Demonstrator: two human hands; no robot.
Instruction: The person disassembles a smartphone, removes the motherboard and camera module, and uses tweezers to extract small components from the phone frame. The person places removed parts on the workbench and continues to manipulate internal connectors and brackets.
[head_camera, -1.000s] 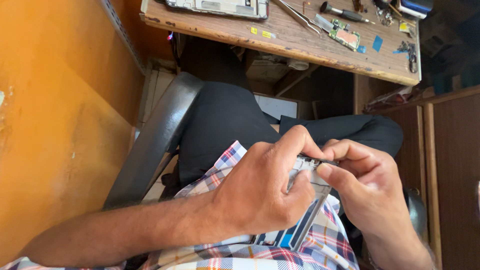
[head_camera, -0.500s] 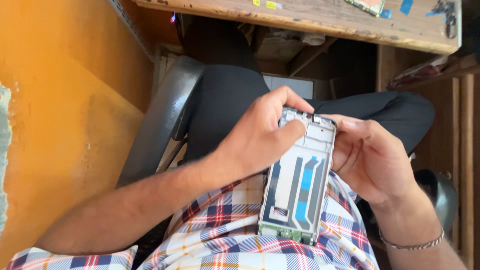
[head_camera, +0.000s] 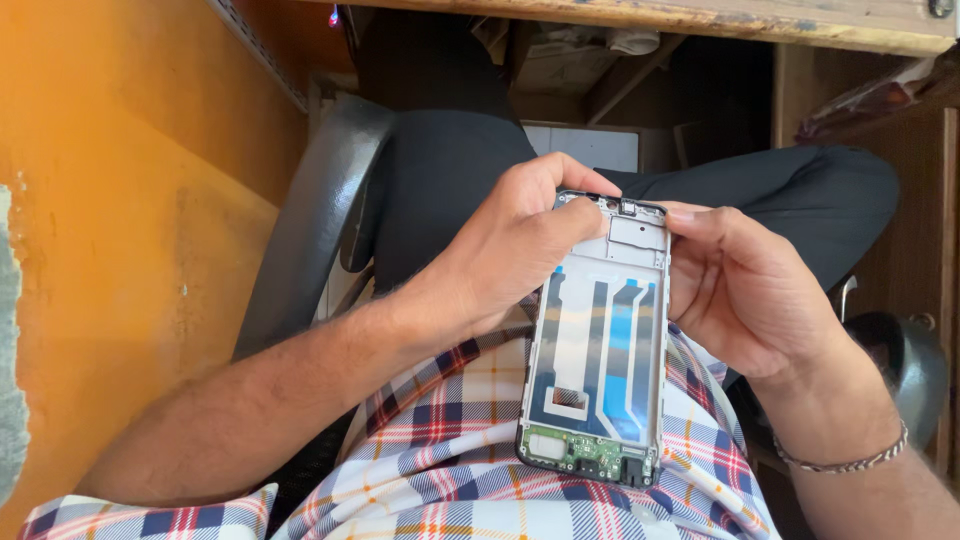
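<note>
Orange wall and wooden desk (head_camera: 700, 20) are framing a person seated, working in the lap.
Both hands are pinching the phone frame (head_camera: 597, 340) at its far end, left hand (head_camera: 510, 250) and right hand (head_camera: 745, 290) equally near; its long axis is running back toward the checked shirt (head_camera: 440, 470).
</note>
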